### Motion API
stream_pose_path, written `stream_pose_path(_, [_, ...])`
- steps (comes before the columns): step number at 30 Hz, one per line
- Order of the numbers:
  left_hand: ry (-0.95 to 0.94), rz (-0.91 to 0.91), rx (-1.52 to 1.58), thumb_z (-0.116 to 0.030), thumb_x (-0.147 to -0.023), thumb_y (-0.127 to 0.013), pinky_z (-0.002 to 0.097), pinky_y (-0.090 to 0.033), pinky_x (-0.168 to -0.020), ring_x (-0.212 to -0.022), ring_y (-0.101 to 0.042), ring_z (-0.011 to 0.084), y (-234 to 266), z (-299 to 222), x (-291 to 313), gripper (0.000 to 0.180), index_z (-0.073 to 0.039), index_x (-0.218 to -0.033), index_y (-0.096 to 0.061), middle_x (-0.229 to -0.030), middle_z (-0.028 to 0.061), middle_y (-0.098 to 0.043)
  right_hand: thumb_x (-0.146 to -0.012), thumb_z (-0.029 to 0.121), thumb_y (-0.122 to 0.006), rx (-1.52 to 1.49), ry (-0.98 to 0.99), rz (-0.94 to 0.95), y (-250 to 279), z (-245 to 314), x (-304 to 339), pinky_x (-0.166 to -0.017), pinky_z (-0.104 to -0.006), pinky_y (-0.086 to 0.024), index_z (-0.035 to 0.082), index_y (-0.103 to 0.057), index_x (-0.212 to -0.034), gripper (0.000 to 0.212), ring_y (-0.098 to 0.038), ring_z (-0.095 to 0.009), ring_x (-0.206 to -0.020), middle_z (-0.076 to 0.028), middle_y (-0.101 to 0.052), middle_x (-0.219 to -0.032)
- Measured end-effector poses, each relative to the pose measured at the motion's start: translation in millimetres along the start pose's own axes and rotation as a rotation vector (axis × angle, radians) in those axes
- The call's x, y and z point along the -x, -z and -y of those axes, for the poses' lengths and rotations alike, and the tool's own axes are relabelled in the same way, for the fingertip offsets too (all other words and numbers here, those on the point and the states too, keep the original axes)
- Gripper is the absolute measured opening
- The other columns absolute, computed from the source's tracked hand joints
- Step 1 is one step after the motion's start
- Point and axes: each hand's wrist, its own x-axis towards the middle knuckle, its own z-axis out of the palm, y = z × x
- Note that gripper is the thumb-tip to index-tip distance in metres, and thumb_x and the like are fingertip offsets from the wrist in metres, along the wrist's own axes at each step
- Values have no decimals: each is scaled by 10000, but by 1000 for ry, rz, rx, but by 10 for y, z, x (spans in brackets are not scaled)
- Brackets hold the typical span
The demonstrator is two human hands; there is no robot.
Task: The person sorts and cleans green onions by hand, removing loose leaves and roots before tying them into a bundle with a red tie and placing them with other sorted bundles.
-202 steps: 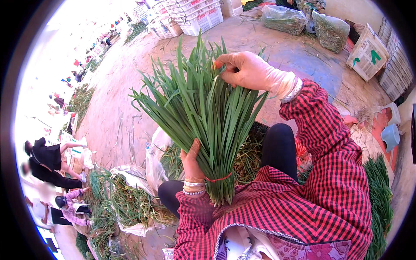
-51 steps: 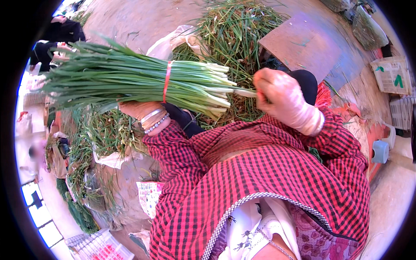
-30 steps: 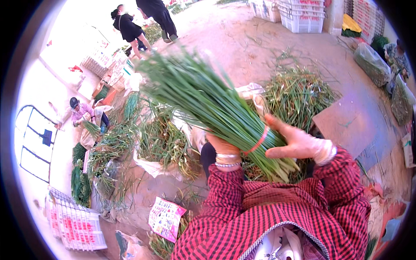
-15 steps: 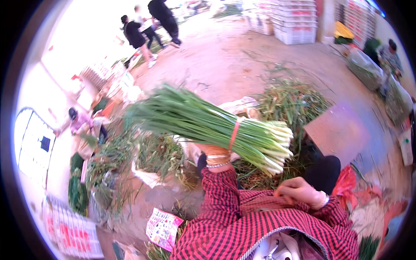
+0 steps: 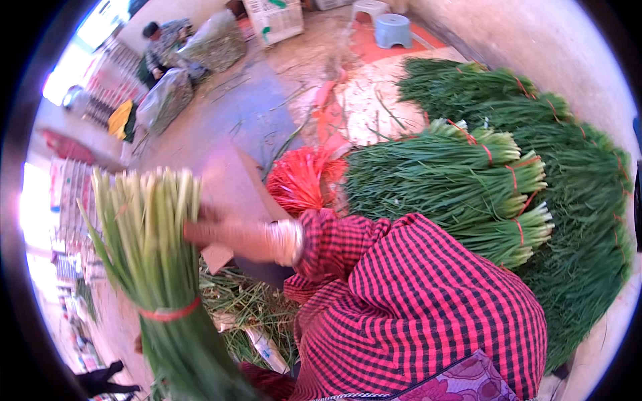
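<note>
A bunch of garlic chives [image 5: 150, 260] stands upright at the left, pale stalk ends up and green leaves down, with a red band [image 5: 170, 312] around its middle. My left hand [image 5: 138, 344] grips it low down; only a sliver of skin shows at the bunch's left edge, the rest being hidden behind the leaves. Up at the pale stalks, my right hand [image 5: 227, 238] reaches in from the right against their side. Motion smears it, and its fingertips are lost beside the stalks.
Banded chive bunches [image 5: 461, 180] lie piled on my right against the wall. Red plastic ties [image 5: 297, 180] lie beyond my right forearm. A cardboard sheet [image 5: 234, 180] and loose trimmings [image 5: 247, 314] are close by. Farther off are a blue stool [image 5: 392, 31] and a seated person [image 5: 167, 47].
My view has swung right, bringing the piled bunches into sight. The held bunch has gone from lying sideways to upright, stalk ends up. My right hand has moved from my lap to the stalks.
</note>
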Motion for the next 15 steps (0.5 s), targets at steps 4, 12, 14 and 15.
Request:
stream_pose_path(4, [83, 89, -15, -377, -1021, -413, 484, -431, -1068, -1280, -511, 316, -192, 148, -57, 527, -59, -1442, -417, -1437, 142, -494, -993, 587, -433, 10, -76, -274, 684, 140, 169, -952, -348, -473, 101, -458, -1420, 647, -567, -161, -1148, -33, -584, -1279])
stream_pose_path(12, [181, 262, -49, -361, -1022, -417, 489, -429, -1069, -1293, -501, 323, -758, 496, -253, 538, -57, -1465, -388, -1456, 154, -474, -944, 420, -640, 154, -44, -225, 646, 87, 931, -1174, -386, -240, 59, -272, -1511, 767, -355, -220, -1379, -101, -423, -1470])
stream_pose_path(14, [189, 286, -45, -357, -1022, -417, 490, -429, -1069, -1297, -498, 325, -851, 521, -251, 541, -57, -1471, -380, -1460, 157, -469, -942, 278, -653, 109, 19, -271, 761, 446, 890, -1115, -373, -345, 61, -175, -1532, 790, -401, -212, -1330, -98, -440, -1442])
stream_pose_path(15, [194, 316, -39, -355, -1022, -418, 491, -429, -1069, -1298, -497, 326, -934, 553, -272, 543, -57, -1474, -377, -1463, 159, -466, -929, 264, -665, 71, -29, -335, 917, 454, 908, -1097, -371, -371, 60, -206, -1522, 777, -427, -208, -1308, -96, -463, -1418])
